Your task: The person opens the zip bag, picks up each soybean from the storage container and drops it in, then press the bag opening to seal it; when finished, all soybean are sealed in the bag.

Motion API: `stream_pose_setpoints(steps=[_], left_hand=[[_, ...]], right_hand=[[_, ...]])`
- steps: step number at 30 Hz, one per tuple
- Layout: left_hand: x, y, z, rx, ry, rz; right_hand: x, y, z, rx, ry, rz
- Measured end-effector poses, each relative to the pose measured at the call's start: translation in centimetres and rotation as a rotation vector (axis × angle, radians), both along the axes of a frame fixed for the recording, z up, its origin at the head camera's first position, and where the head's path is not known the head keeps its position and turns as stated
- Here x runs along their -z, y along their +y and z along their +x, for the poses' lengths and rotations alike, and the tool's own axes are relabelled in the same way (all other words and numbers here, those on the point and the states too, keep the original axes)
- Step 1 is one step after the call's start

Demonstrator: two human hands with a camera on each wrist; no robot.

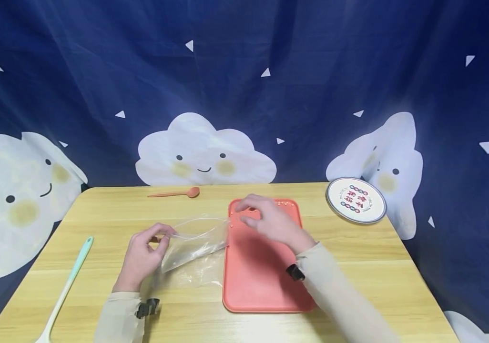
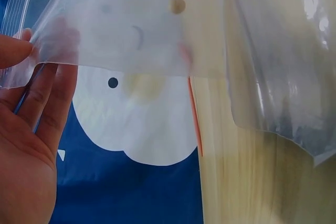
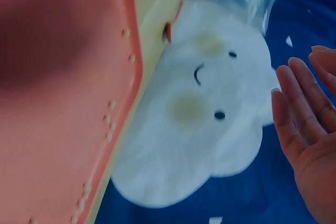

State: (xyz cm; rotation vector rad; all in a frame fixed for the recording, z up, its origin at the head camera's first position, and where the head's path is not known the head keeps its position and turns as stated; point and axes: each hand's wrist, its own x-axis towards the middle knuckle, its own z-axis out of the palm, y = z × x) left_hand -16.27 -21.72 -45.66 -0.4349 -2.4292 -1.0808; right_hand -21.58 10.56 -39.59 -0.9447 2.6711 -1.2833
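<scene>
A clear zip bag (image 1: 195, 243) lies partly raised above the table, its mouth slightly parted at the zip strip. My left hand (image 1: 141, 255) pinches the bag's left top corner between thumb and fingers. In the left wrist view, a small round tan thing (image 2: 177, 5) shows at the bag; whether it is inside, I cannot tell. My right hand (image 1: 272, 221) hovers over the upper part of a coral-red tray (image 1: 255, 271), fingers apart and holding nothing. Small pale bean-like pieces (image 3: 110, 119) lie along the tray's far edge. The bag's right end meets the tray's left rim.
An orange spoon (image 1: 192, 192) lies near the table's back edge. At the back right is a round white plate (image 1: 356, 200) with red characters. A long mint-and-white handled utensil (image 1: 70, 281) lies at the left. Behind the table (image 1: 369, 281) hangs a blue curtain (image 1: 236, 57).
</scene>
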Motion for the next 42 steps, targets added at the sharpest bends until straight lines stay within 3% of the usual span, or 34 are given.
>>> stream_pose_setpoints(steps=[7,19,29,42], left_hand=[[0.2,-0.1,0.0,-0.003,0.006,0.011],[0.4,0.3,-0.3,0.011,0.009,0.013],[0.2,0.4,-0.2,-0.001,0.02,-0.001],[-0.1,-0.1,0.0,0.004,0.004,0.017]], right_hand=[[1.0,4.8,0.5,0.058,0.119,0.126],[5.5,11.2,2.1,0.087,0.165,0.343],[8.5,12.2,2.8,0.103,0.156,0.405],[9.6,12.3,3.0,0.087,0.233,0.433]])
